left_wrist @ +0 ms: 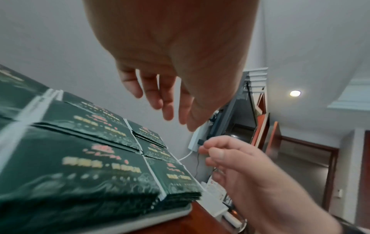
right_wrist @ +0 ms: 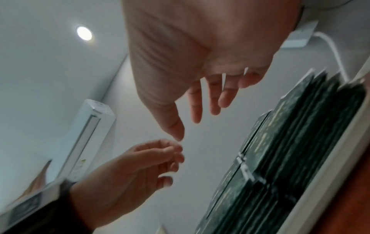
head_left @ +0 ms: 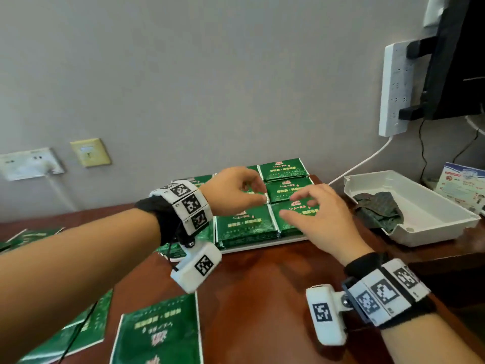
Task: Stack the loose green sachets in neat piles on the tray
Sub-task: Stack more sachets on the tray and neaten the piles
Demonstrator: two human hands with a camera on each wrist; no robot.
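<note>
A white tray [head_left: 262,245] on the wooden table carries several neat piles of green sachets [head_left: 246,227], side by side in rows. My left hand [head_left: 258,191] hovers above the middle piles with its fingers loosely bent, holding nothing. My right hand [head_left: 296,206] hangs over the front right pile [head_left: 288,227] with spread fingers, also empty. Loose sachets [head_left: 157,329] lie on the table near me, with more at the left [head_left: 86,327]. The left wrist view shows my left hand [left_wrist: 166,107] relaxed above the piles [left_wrist: 80,166]. The right wrist view shows my right hand [right_wrist: 192,120] beside the stacked edges [right_wrist: 300,142].
A white plastic container [head_left: 409,185] holding a crumpled dark green wrapper [head_left: 378,211] stands right of the tray. A power strip [head_left: 393,88] with cables hangs on the wall by a black screen [head_left: 456,56]. A leaflet [head_left: 464,185] stands at far right.
</note>
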